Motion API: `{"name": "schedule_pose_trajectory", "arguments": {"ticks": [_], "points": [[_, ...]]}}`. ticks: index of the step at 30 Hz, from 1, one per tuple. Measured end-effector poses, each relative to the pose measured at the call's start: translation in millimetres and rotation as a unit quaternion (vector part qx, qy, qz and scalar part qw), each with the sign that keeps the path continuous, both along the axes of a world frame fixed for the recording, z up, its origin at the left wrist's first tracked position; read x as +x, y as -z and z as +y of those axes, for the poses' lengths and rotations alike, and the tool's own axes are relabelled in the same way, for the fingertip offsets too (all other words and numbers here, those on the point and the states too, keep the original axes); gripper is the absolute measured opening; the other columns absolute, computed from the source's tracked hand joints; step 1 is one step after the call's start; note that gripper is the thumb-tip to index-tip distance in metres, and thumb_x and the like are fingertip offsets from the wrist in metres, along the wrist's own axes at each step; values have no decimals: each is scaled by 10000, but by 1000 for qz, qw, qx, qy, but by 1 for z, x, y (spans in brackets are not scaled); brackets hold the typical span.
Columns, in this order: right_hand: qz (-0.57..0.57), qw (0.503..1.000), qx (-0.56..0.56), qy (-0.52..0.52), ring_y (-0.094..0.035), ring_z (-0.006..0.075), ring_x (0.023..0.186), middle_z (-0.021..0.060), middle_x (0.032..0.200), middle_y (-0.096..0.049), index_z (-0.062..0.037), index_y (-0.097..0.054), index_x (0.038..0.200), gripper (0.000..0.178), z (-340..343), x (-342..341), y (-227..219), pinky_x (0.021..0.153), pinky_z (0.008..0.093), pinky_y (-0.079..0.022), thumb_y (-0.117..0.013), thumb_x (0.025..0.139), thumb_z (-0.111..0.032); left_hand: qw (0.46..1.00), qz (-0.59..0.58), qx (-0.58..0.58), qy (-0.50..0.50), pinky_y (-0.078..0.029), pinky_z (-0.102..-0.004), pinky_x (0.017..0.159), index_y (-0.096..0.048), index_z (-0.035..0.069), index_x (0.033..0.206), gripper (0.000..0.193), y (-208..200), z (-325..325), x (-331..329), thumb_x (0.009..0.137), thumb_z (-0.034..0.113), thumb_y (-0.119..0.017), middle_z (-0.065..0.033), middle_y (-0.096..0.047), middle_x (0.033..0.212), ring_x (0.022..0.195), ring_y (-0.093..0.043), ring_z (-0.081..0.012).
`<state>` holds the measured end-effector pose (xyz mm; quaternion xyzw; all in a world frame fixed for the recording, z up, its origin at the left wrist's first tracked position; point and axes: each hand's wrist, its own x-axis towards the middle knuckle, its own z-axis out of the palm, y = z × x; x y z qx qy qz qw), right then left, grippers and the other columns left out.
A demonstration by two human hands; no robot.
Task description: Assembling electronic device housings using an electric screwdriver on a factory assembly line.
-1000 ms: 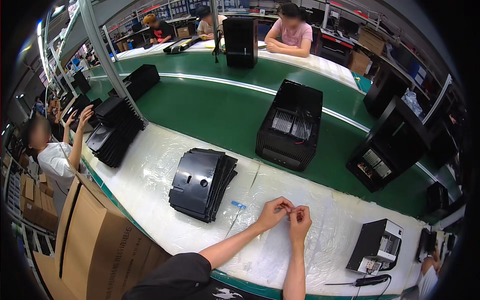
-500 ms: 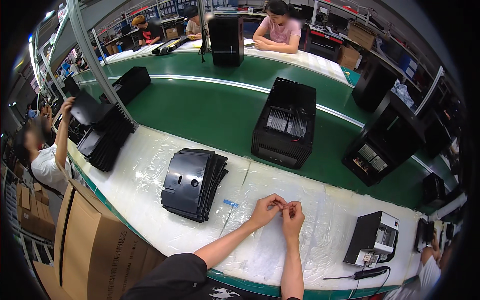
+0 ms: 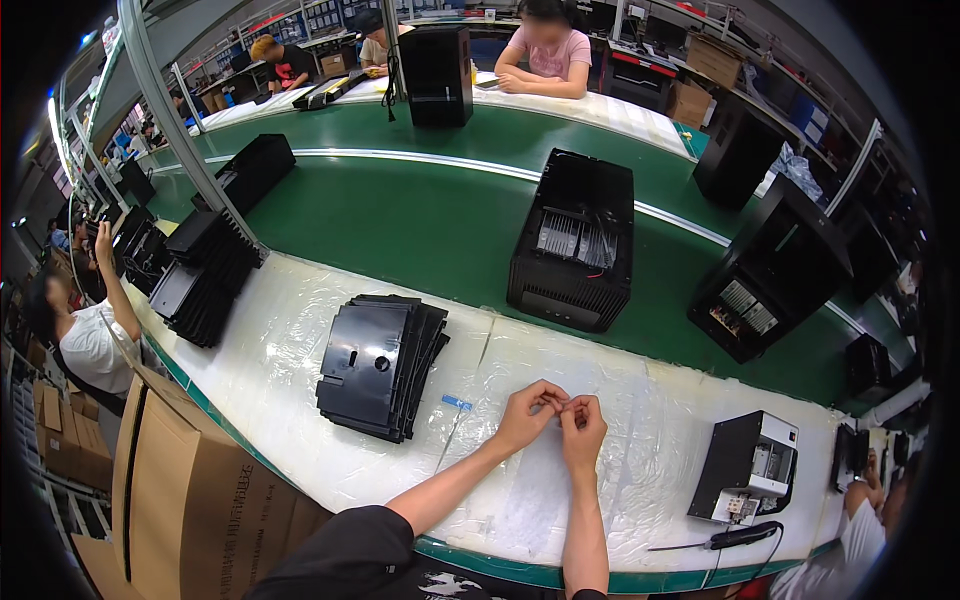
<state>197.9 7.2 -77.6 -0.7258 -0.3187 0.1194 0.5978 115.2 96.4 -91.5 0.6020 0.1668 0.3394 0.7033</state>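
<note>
My left hand and my right hand meet fingertip to fingertip above the white film-covered bench. Both are pinched closed; whatever lies between the fingers is hidden or too small to name. To the left of them sits a stack of black plastic panels, the top one with a slot and a round hole. A small blue label lies between that stack and my left hand. Off to the right stand a black and white benchtop device and, before it, a black electric screwdriver with a long thin bit and a cord.
Beyond the bench runs a green conveyor carrying an open black case and another black case. More black panels are piled at left, near a metal post. A cardboard box stands at lower left. Co-workers sit across and at left.
At left, a co-worker's hand has moved away from the panel pile, and the panel it was lifting now lies lower. My hands stay pinched together, almost unmoved.
</note>
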Motion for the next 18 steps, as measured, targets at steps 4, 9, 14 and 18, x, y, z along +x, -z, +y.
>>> {"name": "schedule_pose_trajectory", "arguments": {"ticks": [4,9,14,18], "points": [[22,1000,8,-5,-544,73,601,28,692,-597,-18,-550,842,95,0,0,2,550,217,-443,-626,814,-68,1000,-2,-18,1,-492,-244,785,-592,-35,961,202,1,1,-1,805,-97,-480,-74,-624,914,827,-580,-106],[11,1000,4,-1,-544,76,604,28,694,-598,-17,-552,846,98,0,-1,0,559,220,-447,-629,813,-68,1000,-4,-8,7,-492,-245,783,-594,-37,954,200,1,0,0,803,-98,-478,-73,-626,910,828,-580,-106],[12,1000,0,-3,-548,87,594,37,687,-598,-15,-550,842,103,1,-2,-3,563,228,-454,-630,809,-71,1000,-3,-9,5,-491,-244,779,-596,-35,948,201,0,1,-1,798,-100,-479,-70,-627,905,825,-584,-106],[8,1000,-3,6,-548,92,583,44,671,-594,-13,-549,833,102,3,-7,-3,562,233,-455,-626,806,-75,1000,-5,-6,-9,-499,-245,747,-608,-26,926,219,-1,2,-5,772,-94,-468,-64,-638,872,799,-595,-107]]}}
